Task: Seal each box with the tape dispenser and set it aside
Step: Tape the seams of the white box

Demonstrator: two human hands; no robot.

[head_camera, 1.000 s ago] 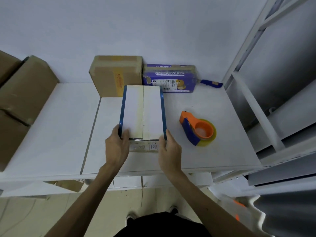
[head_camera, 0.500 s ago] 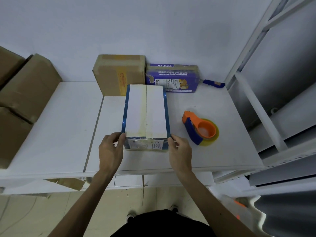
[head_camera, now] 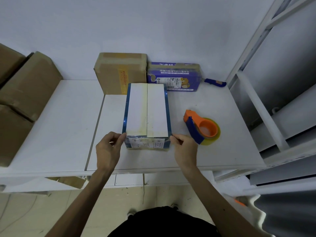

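1. One oblong white-topped, blue-edged cardboard box (head_camera: 147, 110) is stood on the white table (head_camera: 59, 117), its near corners pinched by curled fingertips of the left hand (head_camera: 108, 149) and right hand (head_camera: 185, 148).
2. One orange-and-blue plastic tape dispenser (head_camera: 200, 129) is laid just right of it.

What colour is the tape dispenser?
Orange with a blue blade guard, on yellowish tape: tape dispenser, head view.
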